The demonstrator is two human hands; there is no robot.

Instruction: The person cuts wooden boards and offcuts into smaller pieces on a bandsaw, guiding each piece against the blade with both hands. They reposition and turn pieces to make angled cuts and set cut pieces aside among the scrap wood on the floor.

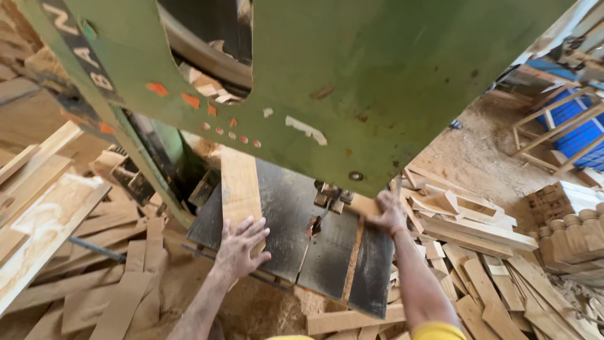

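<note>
A large green band saw (377, 82) fills the upper view, with its dark metal table (296, 208) below. On the table's left part lies a light wooden board (240, 186). My left hand (241, 247) rests flat on the near end of that board, fingers spread. Over at the table's right edge, my right hand (387, 214) grips a small wooden piece (363, 204) close to the blade guide (330, 196). A thin wooden strip (353, 259) lies in the table's slot.
Stacks of cut boards (44, 214) lie to the left and loose offcuts (478, 252) to the right. Sawdust (264, 308) covers the floor below the table. Turned wooden posts (576, 236) and a blue frame (576, 129) stand at the far right.
</note>
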